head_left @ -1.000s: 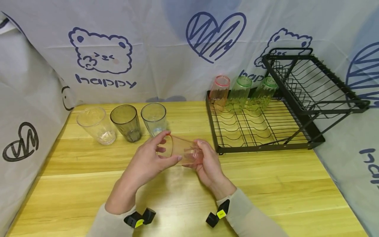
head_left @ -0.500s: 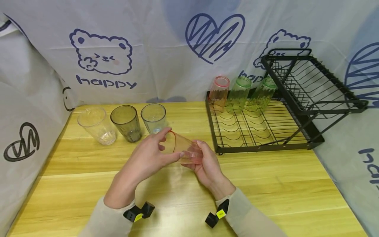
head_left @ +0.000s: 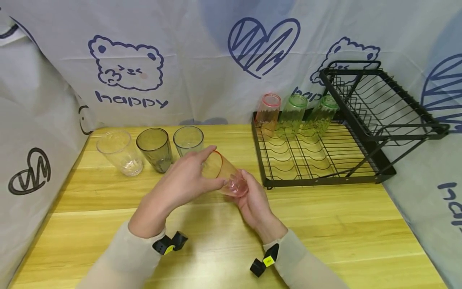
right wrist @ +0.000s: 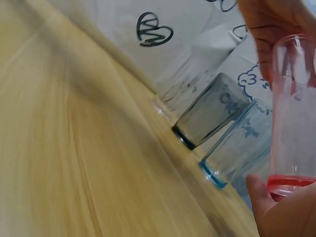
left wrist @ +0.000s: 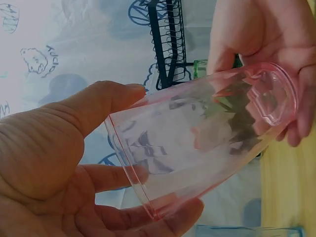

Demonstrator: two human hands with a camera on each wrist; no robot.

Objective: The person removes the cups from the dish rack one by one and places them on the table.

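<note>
L hand [head_left: 185, 176] grips pink glass [head_left: 228, 177] nr rim, R hand [head_left: 254, 202] its base; bottom of blue glass [right wrist: 239, 143] shows in R-wrist view only.

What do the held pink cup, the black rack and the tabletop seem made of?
Pink cup: glass or hard clear plastic, glossy; see-through with bright reflections, so I can't tell which.
Black rack: likely coated metal, fairly matte; thin, dark wires.
Tabletop: wood or wood-look laminate, slightly shiny; yellow grain, soft glare.
</note>
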